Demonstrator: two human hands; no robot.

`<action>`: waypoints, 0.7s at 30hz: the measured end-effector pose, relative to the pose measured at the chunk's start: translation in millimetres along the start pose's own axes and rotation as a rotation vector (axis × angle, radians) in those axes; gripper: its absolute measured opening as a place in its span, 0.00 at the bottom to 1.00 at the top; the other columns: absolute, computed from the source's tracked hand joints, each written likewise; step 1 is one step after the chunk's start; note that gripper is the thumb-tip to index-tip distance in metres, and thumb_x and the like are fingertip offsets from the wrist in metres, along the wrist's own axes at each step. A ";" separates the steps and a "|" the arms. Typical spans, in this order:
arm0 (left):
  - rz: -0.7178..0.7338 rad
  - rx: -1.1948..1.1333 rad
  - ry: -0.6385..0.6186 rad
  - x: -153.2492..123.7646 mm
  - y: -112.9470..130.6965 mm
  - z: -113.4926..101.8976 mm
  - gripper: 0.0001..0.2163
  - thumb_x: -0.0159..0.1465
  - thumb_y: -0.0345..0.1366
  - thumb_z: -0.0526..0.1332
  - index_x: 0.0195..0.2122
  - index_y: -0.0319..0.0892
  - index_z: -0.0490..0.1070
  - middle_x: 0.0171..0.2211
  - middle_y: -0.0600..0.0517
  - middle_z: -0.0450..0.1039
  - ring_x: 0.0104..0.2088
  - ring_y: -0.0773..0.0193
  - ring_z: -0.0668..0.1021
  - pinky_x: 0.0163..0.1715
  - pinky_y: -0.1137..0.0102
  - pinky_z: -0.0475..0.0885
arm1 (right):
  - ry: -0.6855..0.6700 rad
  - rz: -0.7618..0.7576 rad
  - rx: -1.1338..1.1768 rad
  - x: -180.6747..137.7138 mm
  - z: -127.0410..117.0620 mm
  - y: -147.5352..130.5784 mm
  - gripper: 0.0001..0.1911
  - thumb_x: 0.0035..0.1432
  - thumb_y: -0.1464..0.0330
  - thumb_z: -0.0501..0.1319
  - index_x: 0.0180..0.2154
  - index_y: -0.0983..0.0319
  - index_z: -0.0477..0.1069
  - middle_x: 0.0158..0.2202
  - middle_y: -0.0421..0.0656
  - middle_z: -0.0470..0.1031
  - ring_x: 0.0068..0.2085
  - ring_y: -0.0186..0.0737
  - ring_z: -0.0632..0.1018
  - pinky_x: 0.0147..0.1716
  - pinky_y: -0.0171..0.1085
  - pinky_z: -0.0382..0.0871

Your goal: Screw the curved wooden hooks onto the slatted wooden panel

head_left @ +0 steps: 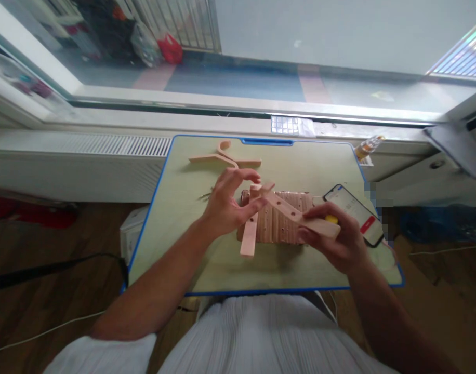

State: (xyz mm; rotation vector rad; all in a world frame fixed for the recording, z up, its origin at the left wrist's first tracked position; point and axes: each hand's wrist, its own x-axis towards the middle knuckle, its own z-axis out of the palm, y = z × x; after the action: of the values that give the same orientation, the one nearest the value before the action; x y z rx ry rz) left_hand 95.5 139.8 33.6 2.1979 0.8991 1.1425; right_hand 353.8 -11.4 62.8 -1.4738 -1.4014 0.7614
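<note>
My right hand grips the wide end of a pale wooden strip with several holes along it. The strip slants up and left. My left hand curls thumb and fingers around the upper part of a second wooden strip, which points down towards me. The two strips meet or cross by my left thumb; whether they are joined I cannot tell. Beneath them lies a brown ridged block with small holes. Farther back rest curved wooden pieces. Small metal parts, perhaps screws, lie left of my left hand.
The small table has a blue rim. A phone with its screen lit lies beyond my right hand, near a small yellow object. A bottle stands past the back right corner. A radiator and window run behind.
</note>
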 end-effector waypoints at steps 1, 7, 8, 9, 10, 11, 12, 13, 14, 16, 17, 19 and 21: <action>-0.008 -0.020 -0.065 0.5 -3.5 -1.3 0.21 0.66 0.39 0.75 0.60 0.49 0.77 0.56 0.47 0.82 0.58 0.51 0.82 0.63 0.54 0.75 | 0.083 0.017 -0.025 -5.9 3.0 3.3 0.14 0.59 0.59 0.80 0.41 0.54 0.81 0.35 0.39 0.80 0.33 0.38 0.76 0.31 0.36 0.70; -0.199 -0.050 -0.183 -1.2 -24.1 0.4 0.09 0.69 0.35 0.68 0.50 0.46 0.81 0.46 0.51 0.85 0.49 0.55 0.85 0.54 0.61 0.78 | 0.168 -0.083 -0.248 -19.7 25.3 11.5 0.10 0.61 0.65 0.76 0.39 0.54 0.76 0.27 0.35 0.76 0.25 0.34 0.71 0.25 0.34 0.65; -0.211 -0.024 -0.172 -2.4 -25.5 0.8 0.08 0.69 0.36 0.67 0.48 0.46 0.81 0.45 0.51 0.85 0.47 0.55 0.86 0.51 0.62 0.78 | 0.126 -0.129 -0.280 -18.8 28.1 11.1 0.09 0.61 0.68 0.75 0.40 0.54 0.77 0.28 0.35 0.77 0.25 0.34 0.72 0.26 0.34 0.65; -0.212 -0.002 -0.164 -3.9 -26.4 0.9 0.08 0.69 0.36 0.67 0.48 0.46 0.80 0.45 0.51 0.85 0.46 0.56 0.85 0.50 0.63 0.78 | 0.076 -0.165 -0.309 -17.0 30.4 10.6 0.09 0.61 0.70 0.73 0.42 0.54 0.77 0.30 0.36 0.79 0.26 0.34 0.73 0.27 0.34 0.66; -0.206 0.008 -0.158 -5.3 -27.0 0.9 0.08 0.70 0.36 0.67 0.48 0.46 0.80 0.45 0.51 0.86 0.46 0.56 0.85 0.49 0.63 0.78 | 0.027 -0.189 -0.334 -14.6 32.1 10.3 0.10 0.60 0.72 0.71 0.43 0.54 0.78 0.30 0.36 0.80 0.26 0.34 0.74 0.27 0.34 0.66; -0.197 0.005 -0.150 -6.7 -27.8 0.8 0.08 0.70 0.37 0.67 0.49 0.46 0.80 0.46 0.51 0.86 0.46 0.56 0.86 0.49 0.64 0.78 | -0.020 -0.202 -0.356 -11.7 33.4 10.2 0.11 0.59 0.74 0.70 0.43 0.55 0.78 0.31 0.37 0.80 0.26 0.34 0.74 0.27 0.34 0.66; -0.186 -0.011 -0.139 -7.8 -28.8 0.8 0.08 0.70 0.37 0.67 0.49 0.46 0.80 0.46 0.50 0.86 0.46 0.56 0.86 0.49 0.64 0.78 | -0.054 -0.209 -0.374 -8.5 34.3 10.2 0.12 0.59 0.75 0.68 0.44 0.55 0.78 0.31 0.37 0.80 0.26 0.34 0.74 0.27 0.34 0.65; -0.177 -0.033 -0.123 -8.8 -30.1 1.0 0.08 0.70 0.38 0.67 0.49 0.46 0.80 0.45 0.50 0.86 0.46 0.57 0.86 0.49 0.64 0.79 | -0.080 -0.212 -0.389 -5.1 35.1 10.4 0.13 0.58 0.75 0.68 0.43 0.55 0.77 0.32 0.37 0.81 0.26 0.34 0.73 0.27 0.34 0.65; -0.168 -0.052 -0.108 -9.4 -31.7 1.3 0.08 0.70 0.38 0.67 0.49 0.45 0.80 0.45 0.50 0.86 0.46 0.57 0.86 0.49 0.64 0.79 | -0.102 -0.216 -0.401 -2.0 35.7 10.6 0.13 0.58 0.76 0.67 0.43 0.56 0.77 0.32 0.38 0.81 0.26 0.34 0.74 0.27 0.34 0.65; -0.151 -0.072 -0.092 -9.8 -35.2 2.1 0.08 0.70 0.38 0.67 0.49 0.45 0.80 0.45 0.49 0.86 0.45 0.56 0.85 0.50 0.63 0.79 | -0.136 -0.231 -0.417 3.0 37.0 11.2 0.13 0.57 0.76 0.67 0.43 0.56 0.77 0.34 0.38 0.82 0.28 0.35 0.76 0.29 0.35 0.67; -0.141 -0.074 -0.090 -9.8 -36.7 2.5 0.08 0.70 0.37 0.67 0.49 0.45 0.80 0.45 0.49 0.86 0.46 0.56 0.85 0.51 0.63 0.79 | -0.146 -0.241 -0.425 4.6 37.9 11.6 0.14 0.56 0.77 0.67 0.43 0.55 0.77 0.34 0.39 0.82 0.29 0.36 0.78 0.30 0.35 0.68; -0.124 -0.075 -0.094 -9.5 -38.9 2.7 0.08 0.70 0.37 0.67 0.48 0.45 0.80 0.45 0.48 0.85 0.46 0.56 0.85 0.51 0.62 0.79 | -0.167 -0.269 -0.443 5.7 40.3 12.5 0.14 0.57 0.77 0.66 0.43 0.55 0.77 0.37 0.40 0.83 0.33 0.39 0.81 0.33 0.37 0.72; -0.117 -0.084 -0.093 -9.3 -39.6 2.2 0.07 0.70 0.37 0.67 0.48 0.45 0.80 0.45 0.49 0.85 0.45 0.56 0.85 0.50 0.62 0.78 | -0.155 -0.298 -0.476 5.0 43.3 13.3 0.14 0.59 0.76 0.66 0.44 0.54 0.79 0.42 0.44 0.83 0.37 0.41 0.83 0.35 0.39 0.75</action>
State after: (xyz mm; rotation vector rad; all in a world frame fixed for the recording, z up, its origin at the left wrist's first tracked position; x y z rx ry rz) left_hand 80.7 158.6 0.7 2.0841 0.9112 0.9972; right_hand 320.6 3.5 35.4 -1.5260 -1.9660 0.3711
